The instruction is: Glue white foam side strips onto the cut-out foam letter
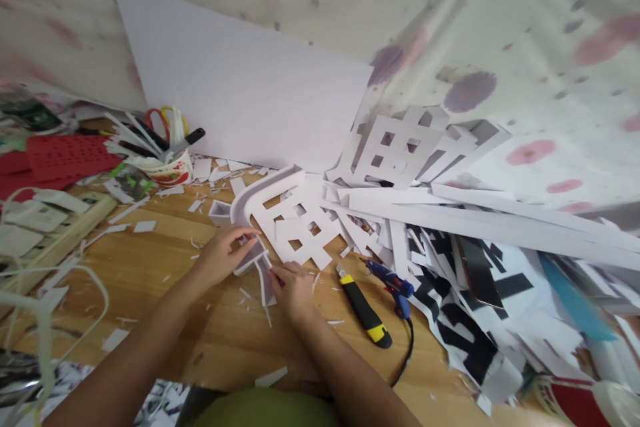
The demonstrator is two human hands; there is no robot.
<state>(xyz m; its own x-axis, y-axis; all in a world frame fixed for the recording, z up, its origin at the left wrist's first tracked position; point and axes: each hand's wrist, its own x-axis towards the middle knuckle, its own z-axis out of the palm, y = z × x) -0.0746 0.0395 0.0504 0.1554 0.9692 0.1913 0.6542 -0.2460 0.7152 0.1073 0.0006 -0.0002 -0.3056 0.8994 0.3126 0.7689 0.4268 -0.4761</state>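
A white foam-board cutout shaped like a character [295, 223] lies on the wooden table [165, 267]. My left hand [223, 255] pinches a white edge strip [250, 257] at the cutout's lower left corner. My right hand [294, 288] is closed on the lower end of another white strip [265, 283] that bends down from that corner. Both hands sit close together at the near side of the cutout.
A yellow-and-black utility knife [364, 315] and a blue glue gun [393, 285] with its black cord lie right of my right hand. A heap of white and black cut pieces [475, 260] fills the right. A tool cup [167, 163], a red mat [60, 157] and a large white sheet [240, 80] stand behind.
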